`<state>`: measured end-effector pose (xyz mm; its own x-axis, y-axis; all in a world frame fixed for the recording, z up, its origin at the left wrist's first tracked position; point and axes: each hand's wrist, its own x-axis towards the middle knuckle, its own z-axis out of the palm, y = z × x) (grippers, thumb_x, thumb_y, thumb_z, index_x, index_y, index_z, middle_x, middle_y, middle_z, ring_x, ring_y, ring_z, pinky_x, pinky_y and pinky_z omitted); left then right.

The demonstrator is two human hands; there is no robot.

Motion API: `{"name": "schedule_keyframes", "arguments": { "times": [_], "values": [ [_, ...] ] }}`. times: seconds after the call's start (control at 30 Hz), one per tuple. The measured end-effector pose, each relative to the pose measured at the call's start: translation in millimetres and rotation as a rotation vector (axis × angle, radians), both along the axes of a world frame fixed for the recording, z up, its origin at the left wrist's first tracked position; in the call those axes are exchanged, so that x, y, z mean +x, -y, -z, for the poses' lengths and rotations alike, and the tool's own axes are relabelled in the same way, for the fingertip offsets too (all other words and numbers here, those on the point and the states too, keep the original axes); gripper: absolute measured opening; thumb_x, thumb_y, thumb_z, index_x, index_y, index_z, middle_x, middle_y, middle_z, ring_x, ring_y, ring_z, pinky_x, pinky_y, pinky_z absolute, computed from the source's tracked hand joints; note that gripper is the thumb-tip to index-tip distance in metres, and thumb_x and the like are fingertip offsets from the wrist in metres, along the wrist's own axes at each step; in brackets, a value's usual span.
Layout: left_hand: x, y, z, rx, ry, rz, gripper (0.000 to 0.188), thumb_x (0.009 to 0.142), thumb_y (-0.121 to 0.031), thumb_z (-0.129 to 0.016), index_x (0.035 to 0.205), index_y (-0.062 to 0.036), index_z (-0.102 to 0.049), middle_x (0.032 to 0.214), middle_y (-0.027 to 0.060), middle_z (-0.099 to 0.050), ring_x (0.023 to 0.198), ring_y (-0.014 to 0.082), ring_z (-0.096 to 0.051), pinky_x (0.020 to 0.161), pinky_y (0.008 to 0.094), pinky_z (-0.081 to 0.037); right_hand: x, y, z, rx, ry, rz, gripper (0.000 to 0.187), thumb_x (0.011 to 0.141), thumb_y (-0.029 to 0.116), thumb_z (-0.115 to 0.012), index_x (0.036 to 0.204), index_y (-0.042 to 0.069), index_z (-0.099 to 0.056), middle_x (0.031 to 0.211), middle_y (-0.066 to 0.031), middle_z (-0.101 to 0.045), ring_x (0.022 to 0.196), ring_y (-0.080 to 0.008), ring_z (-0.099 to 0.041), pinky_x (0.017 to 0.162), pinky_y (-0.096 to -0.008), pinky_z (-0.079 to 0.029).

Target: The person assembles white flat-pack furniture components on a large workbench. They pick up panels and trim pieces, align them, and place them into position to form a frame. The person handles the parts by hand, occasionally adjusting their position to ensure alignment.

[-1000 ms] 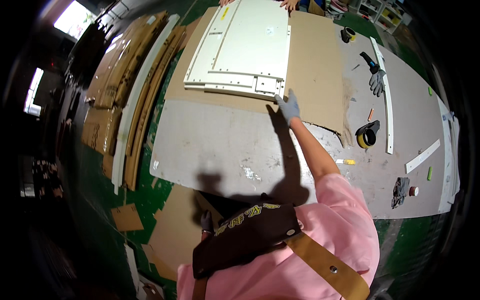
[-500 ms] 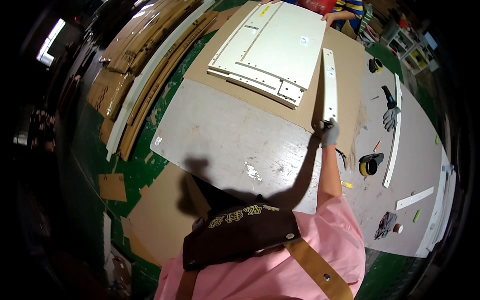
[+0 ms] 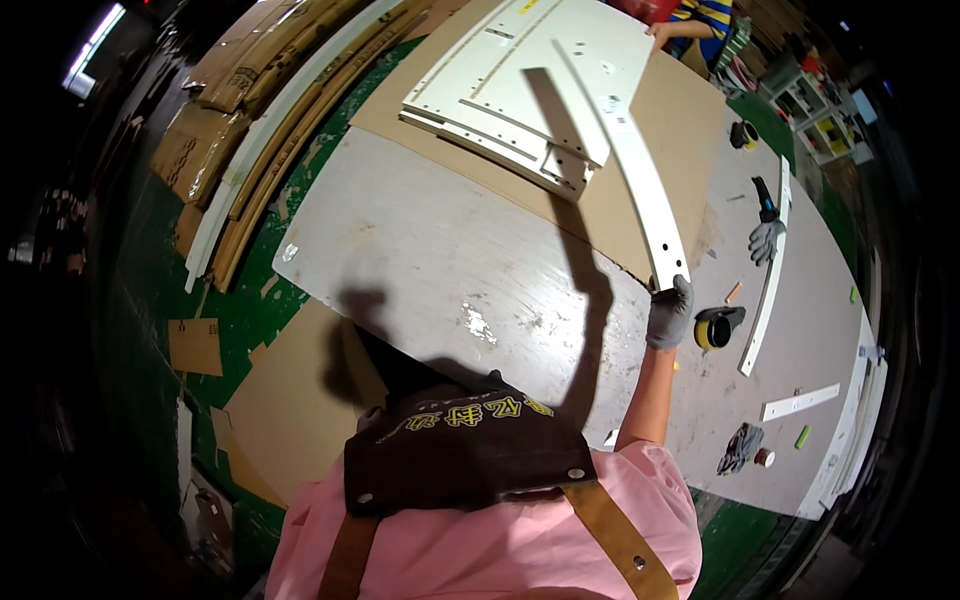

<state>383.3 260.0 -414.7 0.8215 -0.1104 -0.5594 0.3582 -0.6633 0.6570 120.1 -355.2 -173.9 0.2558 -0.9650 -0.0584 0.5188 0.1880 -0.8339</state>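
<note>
My right hand, in a grey glove, grips the near end of a long white board strip with round holes. The strip is raised above the table and slants away to the left, its far end over a stack of white panels. Its dark shadow falls across the panels and the table. Those panels have small holes and grooves and lie on a brown cardboard sheet. At the stack's far right corner is another person's hand. My left hand is out of view.
On the grey table to the right lie a tape dispenser, a loose grey glove, a long white strip, a shorter strip and a crumpled dark glove. Wrapped cardboard packs stand at the left.
My right hand has come nearer to me, bringing the white strip with it. The strip's far end has swung left over the panel stack. My view has shifted slightly.
</note>
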Motion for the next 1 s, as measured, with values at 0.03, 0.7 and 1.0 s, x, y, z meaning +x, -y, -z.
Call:
{"name": "schedule_keyframes", "arguments": {
  "times": [0.03,0.7,1.0],
  "values": [
    [-2.9,-1.6,-0.7,0.002,0.003,-0.014,0.043,0.094,-0.022,-0.060,0.127,0.0057,-0.058,0.123,0.0209,-0.063,0.113,0.0297,-0.060,0.099,0.0373,-0.046,16.1,1.1,-0.1,0.043,0.029,-0.039,0.042,0.087,0.026,-0.063,0.123,0.005,-0.059,0.112,-0.0062,-0.068,0.095,-0.0186,-0.065,0.079,-0.0343,-0.051],
    [18.9,8.2,3.0,0.003,0.025,-0.069,0.043,0.094,-0.020,-0.060,0.128,0.0056,-0.058,0.126,0.0220,-0.061,0.116,0.0315,-0.059,0.101,0.0388,-0.045,192.8,137.3,121.0,0.170,-0.032,-0.186,0.030,0.097,0.027,-0.056,0.114,0.003,-0.061,0.096,-0.0078,-0.069,0.079,-0.0222,-0.067,0.059,-0.0302,-0.054],
    [64.0,17.7,-0.7,-0.011,0.179,-0.085,0.042,0.094,-0.019,-0.060,0.129,0.0056,-0.058,0.127,0.0225,-0.061,0.117,0.0323,-0.058,0.102,0.0395,-0.045,186.4,112.3,112.0,-0.004,-0.163,-0.180,0.031,0.094,0.026,-0.061,0.115,0.003,-0.061,0.092,-0.0072,-0.068,0.071,-0.0138,-0.065,0.054,-0.0263,-0.051]
  ]
}}
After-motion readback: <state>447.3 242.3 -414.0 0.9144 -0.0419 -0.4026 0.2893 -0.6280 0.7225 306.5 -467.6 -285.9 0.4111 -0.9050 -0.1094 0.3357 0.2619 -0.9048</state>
